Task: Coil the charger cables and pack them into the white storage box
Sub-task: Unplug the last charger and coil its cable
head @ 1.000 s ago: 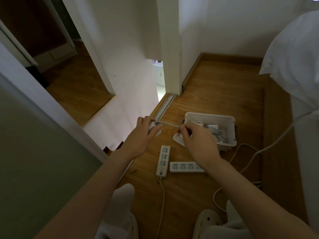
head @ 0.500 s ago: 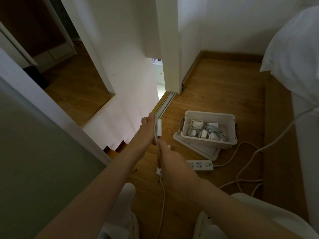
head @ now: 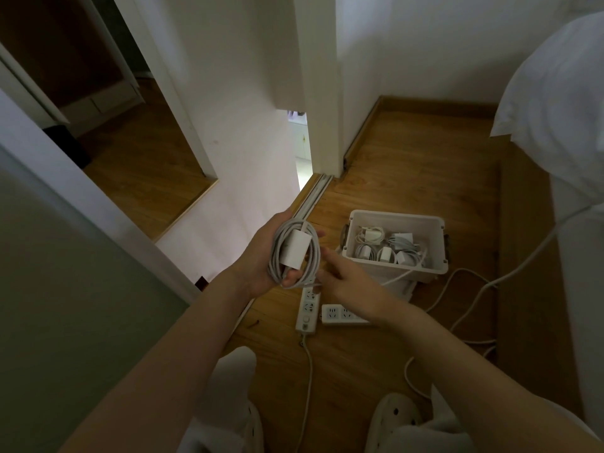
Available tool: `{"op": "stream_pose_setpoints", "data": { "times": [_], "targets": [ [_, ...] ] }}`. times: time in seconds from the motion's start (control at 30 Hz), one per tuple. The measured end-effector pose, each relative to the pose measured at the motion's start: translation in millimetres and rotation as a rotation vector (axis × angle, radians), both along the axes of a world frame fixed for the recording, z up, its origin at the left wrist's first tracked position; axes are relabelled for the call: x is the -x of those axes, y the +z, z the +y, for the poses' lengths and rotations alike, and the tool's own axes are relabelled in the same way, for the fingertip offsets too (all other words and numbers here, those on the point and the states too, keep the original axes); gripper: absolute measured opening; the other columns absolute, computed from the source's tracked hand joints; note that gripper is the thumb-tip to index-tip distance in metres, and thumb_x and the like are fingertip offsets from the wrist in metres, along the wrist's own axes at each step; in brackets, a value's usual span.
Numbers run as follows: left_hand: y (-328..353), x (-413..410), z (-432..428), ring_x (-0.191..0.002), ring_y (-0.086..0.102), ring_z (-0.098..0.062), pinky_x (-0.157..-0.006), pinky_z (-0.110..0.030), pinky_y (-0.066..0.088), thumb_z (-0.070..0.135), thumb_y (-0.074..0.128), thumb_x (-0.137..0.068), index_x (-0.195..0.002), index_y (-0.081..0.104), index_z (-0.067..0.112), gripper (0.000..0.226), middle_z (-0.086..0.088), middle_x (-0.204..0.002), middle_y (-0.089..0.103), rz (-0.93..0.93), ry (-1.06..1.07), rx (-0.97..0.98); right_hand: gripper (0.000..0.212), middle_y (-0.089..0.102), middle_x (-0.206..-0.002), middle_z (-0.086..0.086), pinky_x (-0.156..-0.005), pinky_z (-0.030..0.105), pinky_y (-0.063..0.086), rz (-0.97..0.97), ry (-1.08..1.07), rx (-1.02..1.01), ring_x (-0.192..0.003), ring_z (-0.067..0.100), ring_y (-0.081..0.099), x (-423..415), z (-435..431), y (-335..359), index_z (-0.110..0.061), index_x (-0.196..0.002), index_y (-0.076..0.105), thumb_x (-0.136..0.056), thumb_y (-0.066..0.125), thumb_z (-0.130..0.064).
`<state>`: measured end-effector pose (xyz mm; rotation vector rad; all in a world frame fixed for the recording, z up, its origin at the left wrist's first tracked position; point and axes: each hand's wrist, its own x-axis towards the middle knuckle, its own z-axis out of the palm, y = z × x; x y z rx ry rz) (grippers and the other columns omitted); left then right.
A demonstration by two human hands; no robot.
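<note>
My left hand (head: 261,269) is palm up and grips a coiled white charger cable (head: 277,256) with its white charger brick (head: 295,248) lying across the loops. My right hand (head: 349,282) is at the coil's lower right, its fingers at the loose tail of the cable (head: 313,284), which it seems to pinch. The white storage box (head: 392,216) stands open on the wooden floor just right of both hands. Several coiled chargers (head: 385,248) lie inside it.
The box sits on its white lid (head: 403,289). Two white power strips (head: 307,308) (head: 340,314) lie on the floor below my hands, their cords (head: 464,308) trailing right toward the bed (head: 562,103). A sliding-door track (head: 313,194) and a step down are to the left.
The hands rose and turned; the cable stretched between them a second ago is now wound into a coil in my left palm. My right hand moved from below the left hand to the coil's right side.
</note>
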<state>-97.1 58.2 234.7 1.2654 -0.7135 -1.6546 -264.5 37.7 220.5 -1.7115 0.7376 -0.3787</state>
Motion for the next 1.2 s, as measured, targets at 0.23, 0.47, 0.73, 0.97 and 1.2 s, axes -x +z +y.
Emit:
{"op": "stream_pose_setpoints", "data": {
  "times": [0.23, 0.47, 0.73, 0.97, 1.2],
  "targets": [
    [2.4, -3.9, 5.5, -0.076, 0.056, -0.022, -0.074, -0.032, 0.044, 0.066, 0.045, -0.074, -0.088, 0.075, 0.021, 0.056, -0.012, -0.091, 0.064, -0.210, -0.046, -0.013, 0.030, 0.059, -0.099, -0.010, -0.076, 0.013, 0.044, -0.016, 0.006, -0.076, -0.085, -0.003, 0.058, -2.7, 10.3, 4.8, -0.024, -0.122, 0.044, -0.100, 0.030, -0.037],
    [3.7, -0.8, 12.8, -0.090, 0.047, -0.034, -0.074, -0.033, 0.040, 0.082, 0.055, -0.058, -0.085, 0.071, 0.019, 0.070, -0.022, -0.094, 0.055, -0.268, -0.171, -0.096, 0.027, 0.067, -0.085, -0.003, -0.062, 0.016, 0.050, 0.051, -0.050, 0.017, -0.068, 0.000, 0.066, -9.1, 9.8, -11.2, -0.022, -0.126, 0.043, -0.101, 0.035, -0.028],
    [13.9, 4.9, 14.7, -0.081, 0.061, -0.012, -0.062, -0.024, 0.054, 0.044, 0.043, -0.088, -0.118, 0.056, 0.023, 0.039, -0.006, -0.103, 0.059, -0.363, -0.165, 0.060, 0.029, 0.066, -0.085, 0.001, -0.074, 0.023, 0.054, 0.075, -0.086, 0.033, -0.075, 0.013, 0.066, -7.2, -6.3, -9.5, -0.012, -0.119, 0.046, -0.102, 0.030, -0.029],
    [16.1, 6.1, 16.0, -0.090, 0.063, -0.008, -0.071, -0.019, 0.056, 0.021, 0.055, -0.091, -0.109, 0.056, 0.034, 0.022, 0.002, -0.104, 0.062, -0.638, -0.243, 0.194, 0.026, 0.062, -0.102, 0.001, -0.081, 0.025, 0.052, 0.020, 0.050, -0.060, -0.089, 0.018, 0.062, 2.3, -9.0, -10.1, -0.022, -0.126, 0.038, -0.100, 0.039, -0.022],
    [17.5, -5.2, 22.4, -0.089, 0.064, -0.012, -0.072, -0.026, 0.058, 0.023, 0.059, -0.090, -0.115, 0.057, 0.030, 0.026, 0.004, -0.099, 0.063, -0.872, -0.525, 0.185, 0.025, 0.064, -0.089, -0.001, -0.079, 0.037, 0.051, 0.482, 0.198, 0.357, -0.083, 0.019, 0.061, 25.4, -29.9, -16.0, -0.024, -0.092, 0.065, -0.095, 0.045, -0.037]
  ]
}}
